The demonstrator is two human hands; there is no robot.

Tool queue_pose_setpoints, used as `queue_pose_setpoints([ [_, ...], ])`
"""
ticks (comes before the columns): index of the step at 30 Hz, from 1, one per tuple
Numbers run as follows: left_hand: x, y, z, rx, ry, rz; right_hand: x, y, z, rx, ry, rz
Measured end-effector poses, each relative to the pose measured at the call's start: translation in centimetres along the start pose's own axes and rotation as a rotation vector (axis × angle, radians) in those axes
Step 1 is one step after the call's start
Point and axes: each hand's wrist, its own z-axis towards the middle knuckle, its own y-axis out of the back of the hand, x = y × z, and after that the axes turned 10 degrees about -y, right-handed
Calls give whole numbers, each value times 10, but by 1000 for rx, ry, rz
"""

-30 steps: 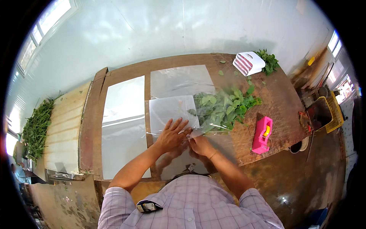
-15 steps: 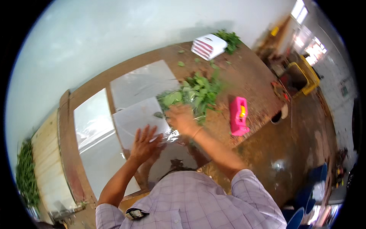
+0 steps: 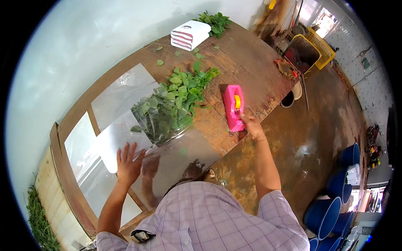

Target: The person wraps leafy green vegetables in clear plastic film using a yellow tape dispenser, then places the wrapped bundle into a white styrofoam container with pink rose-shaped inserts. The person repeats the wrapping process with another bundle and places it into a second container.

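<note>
My left hand lies flat with spread fingers on a clear plastic sheet and a white sheet under it. A bunch of green leafy stems lies on the table, its left and near part covered by the clear plastic. My right hand is at the near end of a pink tape dispenser, which holds a yellow-cored roll. Thumb and fingers pinch together there, at the tape's end; the tape itself is hard to make out.
More clear and white sheets cover the table's left side. At the far edge a folded white bundle stands beside more greens. A yellow crate and blue tubs are off to the right. Greens lie far left.
My right hand has left the leafy bunch and moved right to the tape dispenser. The left hand still presses on the sheets. The whole view has shifted, with the table now further left.
</note>
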Motion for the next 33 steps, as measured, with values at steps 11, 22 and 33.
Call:
queue_pose_setpoints([
  [11, -8, 15, 9, 27, 20, -9, -17, 6, -64, 18, 241, 226],
  [22, 1, -1, -1, -2, -20, -4, -101, -23, -46, -400, 277, 28],
  [33, 8, -4, -14, 9, -9, -59, 35, -298, -153, 525, 178, 218],
])
